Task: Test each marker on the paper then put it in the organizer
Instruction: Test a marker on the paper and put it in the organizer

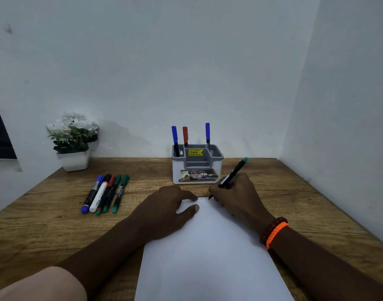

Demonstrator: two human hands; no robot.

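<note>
While the left hand (pixel 164 208) lies flat on the white paper (pixel 210 253), fingers loose, the right hand (pixel 237 195) writes. Its fingers are clamped on a green marker (pixel 232 174), tip touching the paper's top edge.

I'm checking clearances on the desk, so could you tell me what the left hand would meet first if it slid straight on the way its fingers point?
The left hand points right along the paper. It would probably first meet the right hand holding the green-capped marker, whose tip touches the paper just beyond the fingertips.
</note>
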